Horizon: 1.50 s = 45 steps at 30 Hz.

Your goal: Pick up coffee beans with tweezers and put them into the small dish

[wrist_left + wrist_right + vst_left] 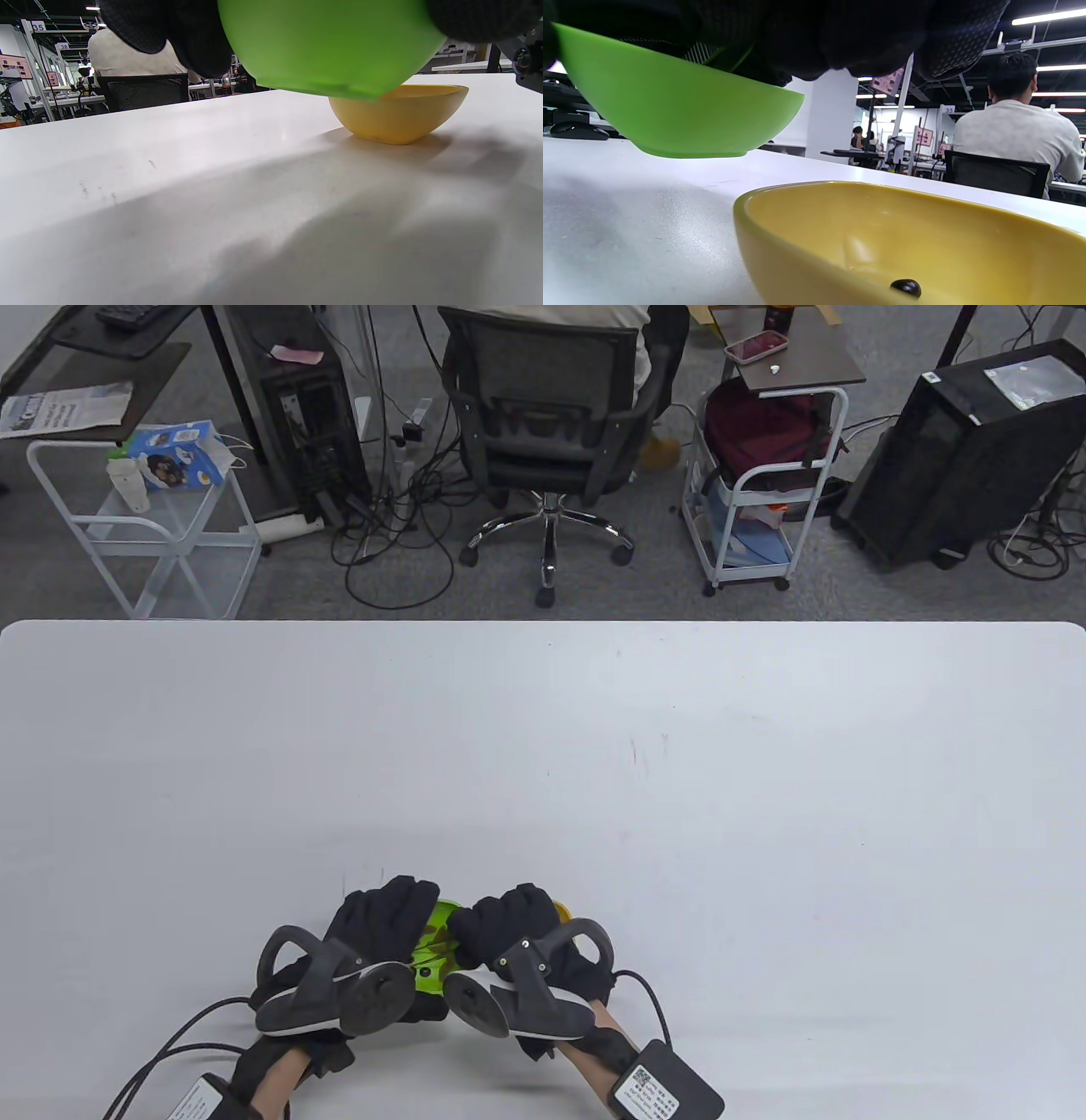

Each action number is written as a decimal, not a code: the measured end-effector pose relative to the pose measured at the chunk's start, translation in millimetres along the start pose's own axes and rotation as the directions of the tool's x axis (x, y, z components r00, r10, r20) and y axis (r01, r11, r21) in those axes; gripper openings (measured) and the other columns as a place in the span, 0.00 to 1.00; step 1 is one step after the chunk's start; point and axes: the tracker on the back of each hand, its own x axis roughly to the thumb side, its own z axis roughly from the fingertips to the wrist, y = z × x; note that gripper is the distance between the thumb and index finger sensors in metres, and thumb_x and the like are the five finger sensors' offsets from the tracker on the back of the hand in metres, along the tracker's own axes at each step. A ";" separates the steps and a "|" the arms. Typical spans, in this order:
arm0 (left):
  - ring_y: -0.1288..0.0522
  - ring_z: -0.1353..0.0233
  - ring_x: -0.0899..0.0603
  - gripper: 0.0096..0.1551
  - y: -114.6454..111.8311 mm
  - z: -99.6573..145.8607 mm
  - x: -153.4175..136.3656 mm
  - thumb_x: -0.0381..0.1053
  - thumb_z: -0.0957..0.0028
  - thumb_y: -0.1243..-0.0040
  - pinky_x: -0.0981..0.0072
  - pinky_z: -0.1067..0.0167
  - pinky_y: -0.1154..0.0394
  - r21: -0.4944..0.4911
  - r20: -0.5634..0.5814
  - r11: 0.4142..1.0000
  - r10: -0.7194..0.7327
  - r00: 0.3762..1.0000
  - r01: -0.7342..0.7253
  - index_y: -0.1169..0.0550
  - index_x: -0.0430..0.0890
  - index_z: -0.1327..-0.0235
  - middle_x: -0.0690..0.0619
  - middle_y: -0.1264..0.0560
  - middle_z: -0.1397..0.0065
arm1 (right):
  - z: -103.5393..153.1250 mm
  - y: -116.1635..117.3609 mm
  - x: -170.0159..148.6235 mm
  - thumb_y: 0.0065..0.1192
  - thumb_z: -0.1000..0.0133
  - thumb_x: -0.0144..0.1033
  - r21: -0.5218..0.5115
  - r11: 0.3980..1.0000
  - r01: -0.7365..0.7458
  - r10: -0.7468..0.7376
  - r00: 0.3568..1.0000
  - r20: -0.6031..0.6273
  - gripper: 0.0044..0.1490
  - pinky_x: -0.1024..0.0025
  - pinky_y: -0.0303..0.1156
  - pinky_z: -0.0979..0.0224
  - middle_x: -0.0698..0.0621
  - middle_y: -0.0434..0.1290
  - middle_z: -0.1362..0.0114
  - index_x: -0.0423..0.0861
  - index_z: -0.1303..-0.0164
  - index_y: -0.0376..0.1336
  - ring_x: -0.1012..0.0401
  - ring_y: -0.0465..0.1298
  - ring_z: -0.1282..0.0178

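One coffee bean point(906, 287) lies in the yellow dish point(806, 237); several remain in the green bowl point(434, 937), which the left hand point(382, 920) holds lifted. The right hand's point(509, 925) grip I cannot tell.

— Can you read any writing anywhere?

— A few numbers. In the left wrist view a white sign point(38, 26) on a rack reads "35", and a second sign point(62, 46) just below it starts with a 3; its second digit is too blurred to tell. In the right wrist view another small sign point(948, 109) in the background also shows "35".

— What about the labels on the wrist boxes?

— The white label point(649, 1090) on the right wrist box carries a square code and lines of print, too small to read. The newspaper point(64, 408) and the blue carton point(174, 456) are likewise illegible.
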 end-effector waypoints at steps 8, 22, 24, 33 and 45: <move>0.26 0.22 0.27 0.73 0.2 0.2 0.1 0.77 0.62 0.46 0.29 0.26 0.31 -0.002 0.000 1.000 0.001 1.000 -0.001 0.42 0.30 0.13 0.26 0.36 0.14 | -0.3 -0.3 -0.1 0.52 0.49 0.44 0.005 1.000 -0.014 0.014 1.000 0.001 0.27 0.44 0.70 0.24 0.57 0.75 0.48 0.52 0.39 0.62 0.58 0.78 0.56; 0.26 0.22 0.27 0.73 -0.1 0.0 0.8 0.77 0.62 0.46 0.29 0.26 0.31 -0.008 0.003 1.000 -0.002 1.000 0.002 0.42 0.30 0.13 0.26 0.36 0.14 | -1.9 0.7 0.6 0.49 0.48 0.43 0.034 0.998 -0.051 0.051 0.999 0.004 0.26 0.44 0.69 0.23 0.56 0.74 0.47 0.53 0.40 0.61 0.58 0.77 0.54; 0.26 0.22 0.27 0.73 -0.1 0.1 0.6 0.77 0.62 0.46 0.29 0.26 0.31 -0.006 0.002 1.000 -0.001 1.000 0.001 0.42 0.30 0.13 0.26 0.36 0.14 | -2.4 1.0 0.9 0.49 0.48 0.43 0.038 0.999 -0.038 0.038 0.999 0.003 0.26 0.44 0.69 0.23 0.56 0.74 0.47 0.53 0.39 0.61 0.58 0.77 0.54; 0.26 0.22 0.27 0.73 -0.3 0.2 0.8 0.77 0.62 0.46 0.29 0.26 0.31 -0.008 0.003 1.000 -0.004 1.000 0.004 0.42 0.30 0.13 0.26 0.36 0.14 | -2.9 0.3 1.0 0.49 0.49 0.42 0.042 0.997 -0.058 0.058 0.998 0.008 0.25 0.44 0.69 0.23 0.56 0.74 0.47 0.53 0.40 0.61 0.57 0.77 0.53; 0.26 0.22 0.27 0.73 -0.1 0.3 -0.3 0.77 0.62 0.46 0.29 0.26 0.31 -0.005 -0.003 1.000 -0.003 1.000 0.003 0.42 0.30 0.13 0.26 0.36 0.14 | -1.0 -0.3 0.4 0.50 0.49 0.43 0.037 0.998 -0.058 0.057 0.998 0.007 0.26 0.43 0.69 0.23 0.55 0.74 0.47 0.52 0.40 0.61 0.57 0.77 0.54</move>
